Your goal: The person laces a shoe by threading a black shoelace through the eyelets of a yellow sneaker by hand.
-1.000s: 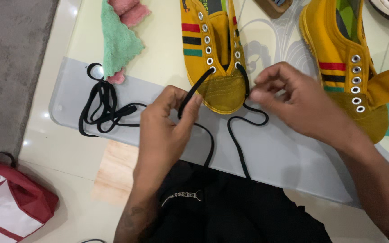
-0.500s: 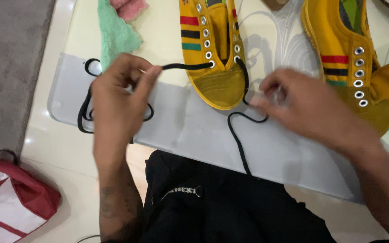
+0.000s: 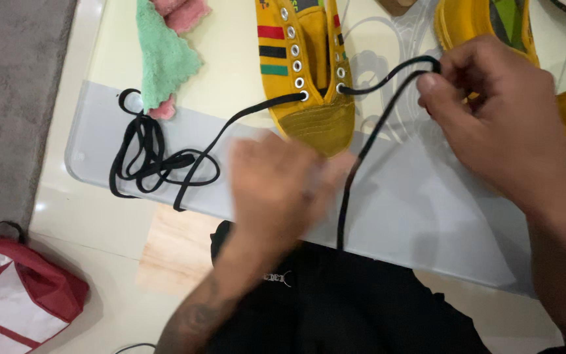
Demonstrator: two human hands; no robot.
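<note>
Left hand (image 3: 276, 180) is blurry over the grey mat (image 3: 427, 216), can't tell its grip. Right hand (image 3: 499, 124) pinches the black lace (image 3: 388, 78) threaded through the yellow shoe (image 3: 309, 78) further back, green cloth (image 3: 162, 59) beside it.

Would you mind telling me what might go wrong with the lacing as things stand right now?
1. The left hand is blurred and off the lace, so the left end could slide back out of its eyelet if the right hand pulls hard.
2. The spare lace is piled in loops near the table edge and may knot or drop off.
3. Nothing holds the yellow shoe, so a tug might drag it.
</note>
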